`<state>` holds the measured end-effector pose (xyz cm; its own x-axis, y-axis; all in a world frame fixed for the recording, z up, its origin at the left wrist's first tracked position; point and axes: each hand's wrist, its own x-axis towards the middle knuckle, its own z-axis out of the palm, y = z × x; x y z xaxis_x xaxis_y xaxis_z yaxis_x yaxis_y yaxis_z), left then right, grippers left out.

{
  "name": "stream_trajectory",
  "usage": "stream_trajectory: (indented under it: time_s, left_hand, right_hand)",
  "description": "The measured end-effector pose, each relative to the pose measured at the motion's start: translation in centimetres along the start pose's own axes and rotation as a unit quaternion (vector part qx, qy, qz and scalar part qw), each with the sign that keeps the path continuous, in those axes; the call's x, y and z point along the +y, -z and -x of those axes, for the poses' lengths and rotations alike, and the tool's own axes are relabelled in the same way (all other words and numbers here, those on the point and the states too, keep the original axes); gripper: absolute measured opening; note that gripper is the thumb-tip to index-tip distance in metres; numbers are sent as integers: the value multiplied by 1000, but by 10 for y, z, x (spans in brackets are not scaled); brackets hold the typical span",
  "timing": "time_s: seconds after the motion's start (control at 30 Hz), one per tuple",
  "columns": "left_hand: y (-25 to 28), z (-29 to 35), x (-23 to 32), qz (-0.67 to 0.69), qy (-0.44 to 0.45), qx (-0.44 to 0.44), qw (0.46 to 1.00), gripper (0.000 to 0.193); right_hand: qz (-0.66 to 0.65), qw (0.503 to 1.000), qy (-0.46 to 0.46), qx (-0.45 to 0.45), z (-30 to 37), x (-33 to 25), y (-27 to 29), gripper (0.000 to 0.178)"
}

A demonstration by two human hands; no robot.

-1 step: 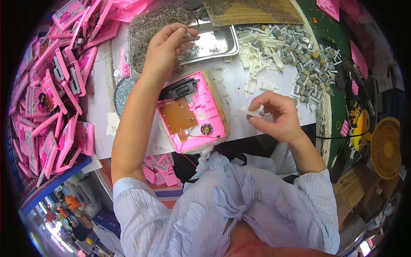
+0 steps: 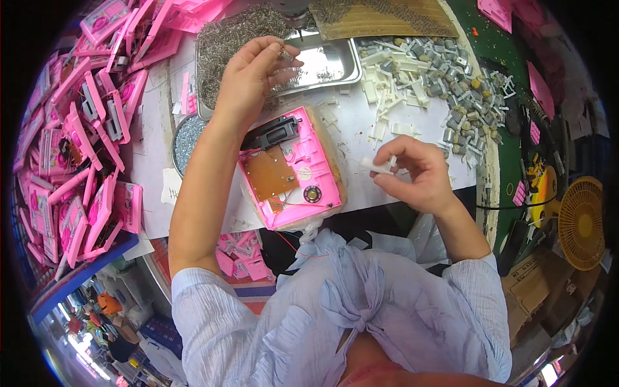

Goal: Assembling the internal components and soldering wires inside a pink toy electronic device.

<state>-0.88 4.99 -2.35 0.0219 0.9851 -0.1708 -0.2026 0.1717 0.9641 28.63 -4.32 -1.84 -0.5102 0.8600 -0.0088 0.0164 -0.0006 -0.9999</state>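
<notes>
My left hand (image 2: pixel 258 68) is raised over the metal tray (image 2: pixel 345 82), which holds a heap of small screws (image 2: pixel 219 39). Its thumb and forefinger are pinched together, and whatever is between them is too small to make out. Just beyond those fingertips hangs the dark tip of a screwdriver (image 2: pixel 298 22). Between the fingers of my right hand (image 2: pixel 420 177) is a small white plastic part (image 2: pixel 377 165). An open pink plastic casing (image 2: pixel 319 169) lies between my forearms, on a padded base. Inside it are a brown circuit board (image 2: pixel 267 174), a black module (image 2: pixel 274 133) and a round speaker (image 2: pixel 312 194).
Pink toy casings (image 2: pixel 77 161) are piled high on the left. A round dish of small metal pieces (image 2: pixel 187 142) stands beside my left forearm. Small grey motors (image 2: pixel 464 90) and white plastic parts (image 2: pixel 400 84) cover the far right. A yellow fan (image 2: pixel 581 222) stands at right.
The white part in my right hand has tilted slightly. My left fingers have shifted a little, and more of the screwdriver shows beyond them.
</notes>
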Motion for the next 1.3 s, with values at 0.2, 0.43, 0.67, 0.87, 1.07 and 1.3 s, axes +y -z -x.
stream_trajectory:
  time_s: [0.2, 0.43, 0.67, 0.87, 1.07, 1.3]
  left_hand:
    - [-18, 69, 15, -100, -55, -70, 991, 19]
    - [-37, 95, 7, -232, -194, -34, 952, 14]
    - [-30, 83, 20, -10, 11, -73, 997, 16]
    - [-10, 52, 20, 181, 125, -148, 964, 15]
    - [-12, 34, 23, 96, 74, -137, 983, 13]
    - [-22, 28, 24, 13, 45, -145, 988, 14]
  right_hand:
    - [56, 996, 53, 38, -37, -12, -5, 17]
    - [198, 967, 137, -83, -95, -25, -17, 19]
    - [221, 965, 127, -64, -106, -24, -15, 17]
    - [227, 941, 252, -9, -124, -20, -10, 20]
    - [114, 993, 23, -9, -140, -21, 4, 37]
    - [144, 983, 89, -68, -149, -12, 2, 35]
